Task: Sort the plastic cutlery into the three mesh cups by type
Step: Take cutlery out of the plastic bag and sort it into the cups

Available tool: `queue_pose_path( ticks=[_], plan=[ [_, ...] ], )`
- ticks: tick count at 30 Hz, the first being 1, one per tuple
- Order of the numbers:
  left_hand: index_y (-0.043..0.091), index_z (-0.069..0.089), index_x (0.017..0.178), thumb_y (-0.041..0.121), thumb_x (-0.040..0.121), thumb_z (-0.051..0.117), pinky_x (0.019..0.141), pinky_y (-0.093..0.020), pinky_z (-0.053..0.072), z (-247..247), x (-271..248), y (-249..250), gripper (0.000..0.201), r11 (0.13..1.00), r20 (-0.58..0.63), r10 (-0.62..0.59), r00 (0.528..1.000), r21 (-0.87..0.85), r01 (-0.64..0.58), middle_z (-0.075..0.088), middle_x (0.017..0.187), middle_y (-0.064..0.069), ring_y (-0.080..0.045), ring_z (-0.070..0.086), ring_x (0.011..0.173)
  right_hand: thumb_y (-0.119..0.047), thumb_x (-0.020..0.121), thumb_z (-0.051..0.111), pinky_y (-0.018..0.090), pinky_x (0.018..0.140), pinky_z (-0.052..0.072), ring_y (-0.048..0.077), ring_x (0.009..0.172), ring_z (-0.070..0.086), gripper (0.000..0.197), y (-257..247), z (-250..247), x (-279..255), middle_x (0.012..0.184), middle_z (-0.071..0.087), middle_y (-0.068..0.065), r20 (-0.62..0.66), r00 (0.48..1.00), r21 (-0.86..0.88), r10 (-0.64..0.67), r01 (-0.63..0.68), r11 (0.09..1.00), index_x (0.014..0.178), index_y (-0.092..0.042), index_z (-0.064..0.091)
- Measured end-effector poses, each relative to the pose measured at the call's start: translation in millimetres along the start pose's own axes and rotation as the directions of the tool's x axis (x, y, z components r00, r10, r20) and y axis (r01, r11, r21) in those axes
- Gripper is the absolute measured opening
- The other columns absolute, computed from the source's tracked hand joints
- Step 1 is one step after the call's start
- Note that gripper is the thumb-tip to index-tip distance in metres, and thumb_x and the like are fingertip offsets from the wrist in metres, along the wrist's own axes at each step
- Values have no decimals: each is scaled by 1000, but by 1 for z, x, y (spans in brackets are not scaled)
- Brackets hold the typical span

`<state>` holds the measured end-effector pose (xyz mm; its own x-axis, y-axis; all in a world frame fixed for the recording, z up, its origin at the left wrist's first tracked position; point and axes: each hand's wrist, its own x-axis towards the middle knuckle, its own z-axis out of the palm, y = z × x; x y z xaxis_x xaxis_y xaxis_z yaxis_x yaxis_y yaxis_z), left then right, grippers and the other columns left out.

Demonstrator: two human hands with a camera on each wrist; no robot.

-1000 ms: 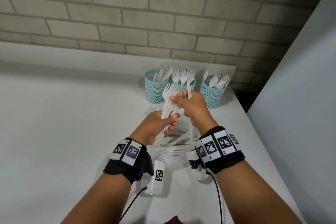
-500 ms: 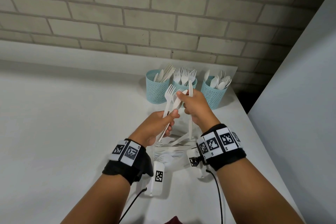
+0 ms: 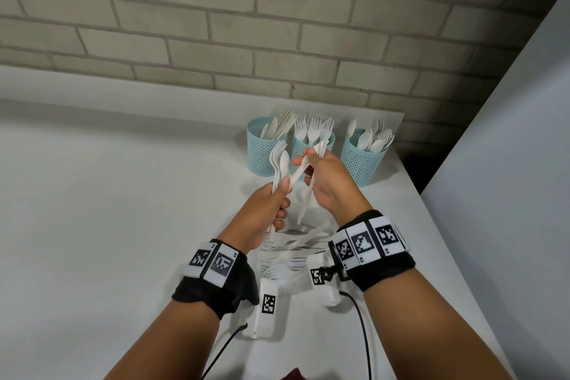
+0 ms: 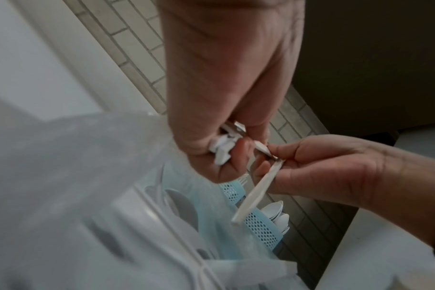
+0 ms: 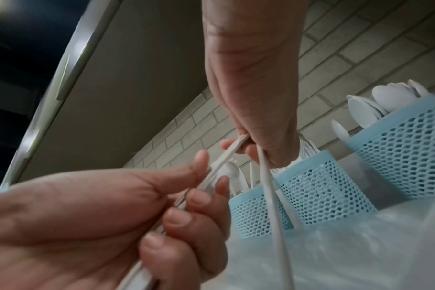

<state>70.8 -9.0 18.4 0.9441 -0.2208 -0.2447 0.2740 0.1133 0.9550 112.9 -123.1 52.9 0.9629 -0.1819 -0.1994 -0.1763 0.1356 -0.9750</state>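
Note:
My left hand point(image 3: 276, 197) grips an upright bundle of white plastic cutlery point(image 3: 279, 160), forks with a spoon in front. My right hand point(image 3: 319, 171) holds a white fork point(image 3: 322, 139) whose handle hangs down. It also pinches one slanted piece point(image 3: 296, 176) that is still in the left hand's bundle. Behind the hands stand three light-blue mesh cups: knives in the left cup point(image 3: 262, 154), forks in the middle cup point(image 3: 297, 149), spoons in the right cup point(image 3: 361, 163). In the right wrist view the left hand's fingers point(image 5: 179, 213) curl round the handles.
Loose white cutlery point(image 3: 296, 245) lies on the white table point(image 3: 108, 225) under my hands, partly in clear plastic point(image 5: 335, 245). A brick wall runs behind the cups. A grey panel point(image 3: 509, 194) bounds the table on the right, close to the spoon cup.
The right hand has drawn one piece sideways out of the left hand's bundle, so the two hands stand a little apart. A spoon now shows at the front of the bundle.

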Motion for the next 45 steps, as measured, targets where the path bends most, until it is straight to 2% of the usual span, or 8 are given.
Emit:
queue_pose_path(
  ticks=[5, 11, 18, 27, 31, 36, 41, 45],
  plan=[
    [16, 53, 97, 40, 100, 33, 46, -17, 27, -6, 2, 3, 32, 998, -70, 17, 997, -62, -22, 38, 66, 3, -7, 30, 52, -16, 103, 33, 30, 66, 52, 18, 67, 59, 15, -13, 8, 9, 76, 58, 8, 13, 999, 317, 52, -53, 947, 112, -13, 44],
    [16, 56, 94, 31, 102, 32, 48, -19, 30, -16, 9, 8, 29, 993, -206, 30, 978, -109, -53, 41, 72, 1, -9, 34, 56, -13, 102, 33, 20, 47, 35, 8, 48, 37, 12, -57, 29, 41, 63, 38, -1, -97, 988, 474, -117, 149, 868, 110, -13, 42],
    [13, 58, 109, 24, 102, 34, 54, -21, 34, -23, 15, 14, 27, 981, -277, 87, 957, -145, -132, 47, 77, 0, -10, 39, 63, -12, 102, 32, 22, 62, 46, 10, 59, 46, 21, -75, 64, 87, 67, 44, 0, -195, 828, 308, -525, 560, 769, 88, -23, 44],
    [14, 59, 109, 23, 101, 36, 57, -21, 38, -28, 21, 13, 26, 976, -270, 115, 956, -150, -159, 50, 77, -1, -10, 43, 65, 14, 83, 33, 27, 84, 46, 14, 77, 59, 39, -31, 67, 131, 77, 59, 0, 3, 905, -152, -424, 420, 895, 105, -16, 46],
    [12, 60, 108, 22, 101, 38, 56, -20, 39, -27, 21, 11, 26, 972, -259, 106, 960, -178, -155, 54, 74, 0, -10, 44, 63, 10, 89, 33, 15, 88, 36, 17, 101, 57, 48, -32, 66, 126, 106, 61, 7, 98, 838, -374, -537, 531, 760, 132, -9, 44],
    [17, 60, 109, 21, 99, 42, 60, -21, 40, -25, 18, 11, 21, 970, -245, 139, 960, -159, -181, 57, 78, 0, -9, 46, 65, 0, 96, 35, 22, 111, 19, 26, 139, 30, 39, -36, 68, 117, 151, 31, 13, 399, 855, -733, -330, 514, 445, 133, 1, 49],
    [22, 61, 95, 22, 96, 49, 56, -17, 42, -24, 13, 12, 13, 967, -254, 158, 954, -153, -201, 58, 75, 2, -7, 45, 62, -2, 94, 41, 16, 95, 31, 25, 121, 49, 33, -58, 66, 79, 131, 52, 15, 247, 692, -615, -679, 653, 441, 123, -2, 57],
    [19, 61, 107, 22, 96, 50, 63, -22, 43, -21, 13, 9, 16, 975, -274, 194, 942, -48, -215, 62, 78, 5, -9, 49, 66, -10, 94, 46, 25, 89, 43, 22, 108, 54, 29, -40, 51, 48, 123, 51, 10, 232, 731, -640, -642, 611, 465, 122, -9, 56]
  ],
)
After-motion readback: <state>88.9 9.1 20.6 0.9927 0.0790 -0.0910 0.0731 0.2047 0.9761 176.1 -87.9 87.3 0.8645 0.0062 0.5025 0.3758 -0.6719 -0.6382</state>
